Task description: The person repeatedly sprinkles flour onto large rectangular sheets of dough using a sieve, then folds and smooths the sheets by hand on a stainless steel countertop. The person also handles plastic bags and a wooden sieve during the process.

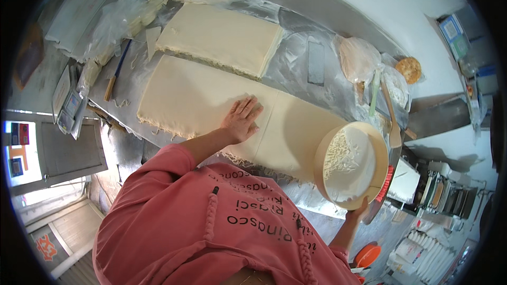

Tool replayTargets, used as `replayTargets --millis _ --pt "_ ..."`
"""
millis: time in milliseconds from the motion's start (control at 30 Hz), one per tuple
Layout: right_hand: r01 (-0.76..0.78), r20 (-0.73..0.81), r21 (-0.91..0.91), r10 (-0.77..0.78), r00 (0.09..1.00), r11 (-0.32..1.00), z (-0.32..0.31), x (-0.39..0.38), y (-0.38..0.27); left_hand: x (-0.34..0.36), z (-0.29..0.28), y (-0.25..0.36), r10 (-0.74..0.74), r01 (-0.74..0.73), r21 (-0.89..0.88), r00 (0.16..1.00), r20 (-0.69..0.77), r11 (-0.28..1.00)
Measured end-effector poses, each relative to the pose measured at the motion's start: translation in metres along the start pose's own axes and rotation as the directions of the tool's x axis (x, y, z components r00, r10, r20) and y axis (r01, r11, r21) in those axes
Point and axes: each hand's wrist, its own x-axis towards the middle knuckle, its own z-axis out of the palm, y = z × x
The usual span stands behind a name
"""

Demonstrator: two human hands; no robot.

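My left hand lies flat, fingers stretched out, on a long stack of pale dough sheets. A straight seam runs across that stack just right of the hand. At the stack's right end, my right hand grips the lower rim of a round wooden-framed sieve, its fingers partly hidden. The sieve is tilted, and thin dough scraps are gathered on the left of its white mesh. Ragged shreds hang along the stack's near edge. Behind it lies a second stack of dough sheets.
A blue-handled brush lies at the left, near a scale. A flat grey block rests on the floury metal table behind. Plastic bags, a wooden spatula and red brush bristles sit at the right.
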Motion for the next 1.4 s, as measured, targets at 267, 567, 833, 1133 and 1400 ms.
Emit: replayTargets --millis 267,567,833,1133,1400 --pt "0.034 0.402 0.138 -0.088 0.911 0.990 0.163 0.086 0.002 0.029 0.005 0.020 0.028 -0.027 -0.008 0.992 0.126 1.000" --pt "0.535 0.314 -0.011 -0.505 0.804 0.845 0.403 0.158 0.044 0.070 0.000 0.052 0.119 -0.125 0.020 0.974 0.192 0.992" --pt "0.927 0.728 -0.374 -0.611 0.311 0.025 0.330 -0.003 0.080 0.063 0.006 0.046 0.062 -0.078 0.097 0.986 0.157 0.992" --pt "0.614 0.582 -0.777 -0.533 0.615 -0.139 0.099 0.125 0.030 0.020 -0.014 -0.013 -0.103 0.102 0.015 0.989 0.103 0.995" --pt "0.767 0.581 -0.632 -0.724 0.371 -0.113 0.227 0.040 0.067 -0.064 -0.059 -0.217 -0.585 0.616 0.090 0.778 -0.228 0.783"
